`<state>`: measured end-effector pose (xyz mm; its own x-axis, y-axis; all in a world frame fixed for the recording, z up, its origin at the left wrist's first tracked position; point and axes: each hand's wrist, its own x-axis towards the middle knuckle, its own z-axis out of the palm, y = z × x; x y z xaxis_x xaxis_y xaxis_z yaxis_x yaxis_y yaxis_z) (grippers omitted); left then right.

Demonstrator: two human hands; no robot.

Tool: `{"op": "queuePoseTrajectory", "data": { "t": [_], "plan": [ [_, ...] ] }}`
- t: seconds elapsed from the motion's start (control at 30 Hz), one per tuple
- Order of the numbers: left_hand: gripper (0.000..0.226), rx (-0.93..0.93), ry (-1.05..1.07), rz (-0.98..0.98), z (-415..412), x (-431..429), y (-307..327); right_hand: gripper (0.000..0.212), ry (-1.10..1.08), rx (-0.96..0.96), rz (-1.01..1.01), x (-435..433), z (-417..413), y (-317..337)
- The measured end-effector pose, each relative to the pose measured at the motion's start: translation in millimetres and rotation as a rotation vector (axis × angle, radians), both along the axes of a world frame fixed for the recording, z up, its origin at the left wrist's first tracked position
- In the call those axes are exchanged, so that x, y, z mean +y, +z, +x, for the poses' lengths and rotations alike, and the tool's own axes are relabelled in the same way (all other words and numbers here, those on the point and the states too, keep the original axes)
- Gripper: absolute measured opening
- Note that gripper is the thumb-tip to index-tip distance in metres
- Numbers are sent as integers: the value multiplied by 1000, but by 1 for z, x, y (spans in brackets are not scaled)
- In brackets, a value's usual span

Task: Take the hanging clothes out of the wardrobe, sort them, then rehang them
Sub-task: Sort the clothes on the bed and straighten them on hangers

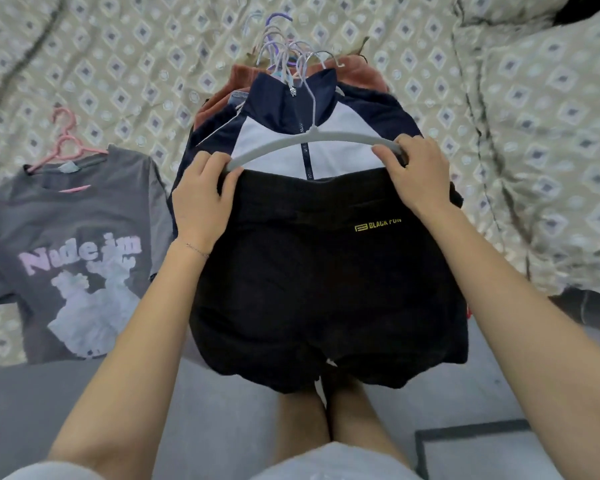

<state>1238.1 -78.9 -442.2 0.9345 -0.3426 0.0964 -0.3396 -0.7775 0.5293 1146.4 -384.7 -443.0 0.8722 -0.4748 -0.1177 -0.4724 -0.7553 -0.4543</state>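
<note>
A pile of hanging clothes lies on the bed in front of me. On top are black shorts (319, 285) with a small yellow logo, on a grey hanger (312, 138). My left hand (205, 199) grips the hanger's left end together with the waistband. My right hand (416, 171) grips the right end the same way. Under the shorts lies a navy and white zip jacket (274, 133), and below it a rust-coloured garment (357, 72). Several pale hanger hooks (281, 53) bunch at the top of the pile.
A grey printed T-shirt (70, 261) on a pink hanger (65, 143) lies flat at the left. The bed has a beige diamond-patterned cover (136, 64), with a bunched duvet (534, 168) at the right. My bare legs (336, 420) stand against the bed's grey edge.
</note>
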Motion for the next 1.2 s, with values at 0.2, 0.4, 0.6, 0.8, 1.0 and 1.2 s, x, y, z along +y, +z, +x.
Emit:
{"op": "queuePoseTrajectory", "data": {
  "t": [0.2,0.4,0.6,0.8,1.0,1.2],
  "plan": [
    [27,-106,-35,-1,-48,8,64,55,-61,-92,21,10,-62,71],
    [23,-129,1,-66,-105,-2,112,49,-151,-190,73,8,-122,127],
    [23,-183,-8,-38,-177,-33,137,49,-136,-172,111,-17,-200,156],
    [26,-281,-41,25,-268,-81,161,49,-31,-71,164,-70,-292,178],
    [29,-254,-130,31,-357,-131,178,49,38,-4,235,-138,-383,197],
    [28,-49,-75,-65,-410,-193,166,45,27,-23,55,-184,-412,224]
  ]
}}
